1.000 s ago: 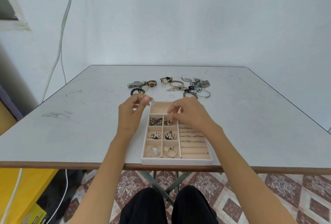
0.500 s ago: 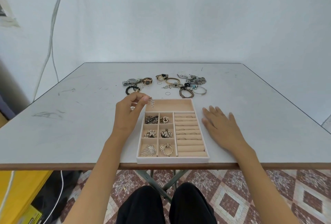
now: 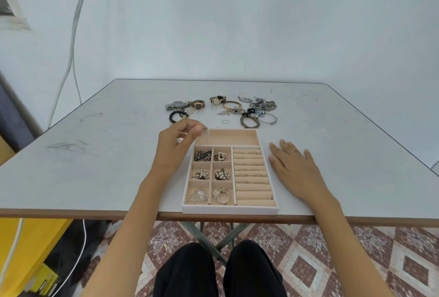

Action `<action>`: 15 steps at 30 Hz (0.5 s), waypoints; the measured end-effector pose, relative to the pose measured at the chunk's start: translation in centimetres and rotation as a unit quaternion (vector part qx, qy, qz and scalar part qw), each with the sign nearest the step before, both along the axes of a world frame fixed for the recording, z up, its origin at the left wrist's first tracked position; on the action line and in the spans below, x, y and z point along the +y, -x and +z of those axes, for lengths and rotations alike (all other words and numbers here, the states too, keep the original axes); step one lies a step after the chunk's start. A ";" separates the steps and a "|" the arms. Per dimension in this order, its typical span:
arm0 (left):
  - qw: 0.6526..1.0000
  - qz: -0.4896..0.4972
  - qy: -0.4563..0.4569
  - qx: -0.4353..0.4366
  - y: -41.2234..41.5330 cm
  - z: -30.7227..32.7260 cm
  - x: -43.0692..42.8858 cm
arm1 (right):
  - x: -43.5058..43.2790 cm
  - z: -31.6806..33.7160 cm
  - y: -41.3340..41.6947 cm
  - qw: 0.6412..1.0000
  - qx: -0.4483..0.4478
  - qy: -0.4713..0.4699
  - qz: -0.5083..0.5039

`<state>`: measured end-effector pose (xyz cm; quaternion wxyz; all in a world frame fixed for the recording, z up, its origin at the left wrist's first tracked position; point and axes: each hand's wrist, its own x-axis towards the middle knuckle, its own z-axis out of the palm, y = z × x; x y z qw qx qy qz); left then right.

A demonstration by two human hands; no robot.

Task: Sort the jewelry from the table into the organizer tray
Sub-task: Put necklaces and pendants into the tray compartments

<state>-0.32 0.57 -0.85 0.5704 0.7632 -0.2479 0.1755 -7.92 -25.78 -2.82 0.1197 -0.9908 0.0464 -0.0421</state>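
A beige organizer tray (image 3: 230, 209) lies at the table's near edge. Its six small left compartments hold brooches and pearl pieces, its right side has ring rolls with several rings, and its long top compartment is bare. My left hand (image 3: 176, 148) pinches a small dangling silver earring (image 3: 206, 135) over the tray's top-left corner. My right hand (image 3: 294, 168) rests flat on the table just right of the tray, fingers spread, holding nothing. Loose jewelry lies beyond the tray: watches (image 3: 197, 104), a black bead bracelet (image 3: 176, 116), a gold bangle (image 3: 231, 104), chains (image 3: 268, 105), a thin ring (image 3: 225, 121).
The grey table (image 3: 99, 168) ends close to my knees, with a brown front edge. A white wall stands behind it, with cables hanging at the left. A yellow object sits on the floor at lower left. Patterned floor tiles show below.
My right hand left the tray's middle and moved right, settling flat on the table beside it. My left hand stays at the tray's top-left corner with the earring.
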 end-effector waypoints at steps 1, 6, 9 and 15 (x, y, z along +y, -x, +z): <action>1.000 -0.006 -0.015 -0.007 0.1 0.1 0.0 | 0.0 0.0 0.0 1.000 -0.001 -0.004 0.001; 0.997 -0.026 -0.065 -0.040 1.0 0.8 0.7 | 0.0 0.1 0.3 1.000 -0.007 -0.020 0.004; 0.995 -0.043 -0.081 -0.042 1.9 1.9 1.1 | 0.0 0.1 0.3 1.000 -0.008 -0.027 0.003; 0.983 -0.081 -0.162 -0.038 3.0 3.1 2.1 | -0.1 0.1 0.4 0.999 -0.011 -0.032 0.003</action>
